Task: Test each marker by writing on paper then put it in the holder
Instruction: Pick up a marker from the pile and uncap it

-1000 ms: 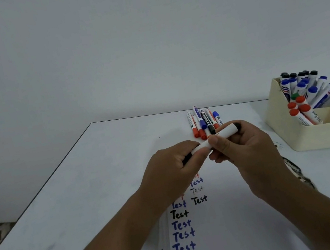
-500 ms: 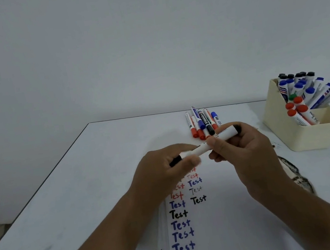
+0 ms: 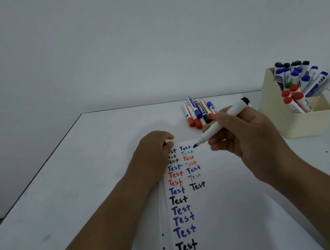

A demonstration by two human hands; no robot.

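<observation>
My right hand [image 3: 245, 133] grips an uncapped white marker [image 3: 222, 122] with a black tip. The tip hovers just above the paper [image 3: 232, 200], right of the top "Test" in the second column. My left hand [image 3: 153, 150] rests on the paper's upper left with its fingers curled round a small black cap, mostly hidden. Several capped markers [image 3: 199, 113] in red, blue and black lie in a bunch beyond the paper. A cream holder [image 3: 289, 122] at the right holds several markers.
The white table [image 3: 71, 182] ends in a dark edge at the left and back, with a plain wall behind. Two columns of "Test" words in black, blue, red and green fill the paper's left part.
The cap has come off the marker: my left hand moved left and down onto the paper with it. My right hand turned the marker tip down toward the paper.
</observation>
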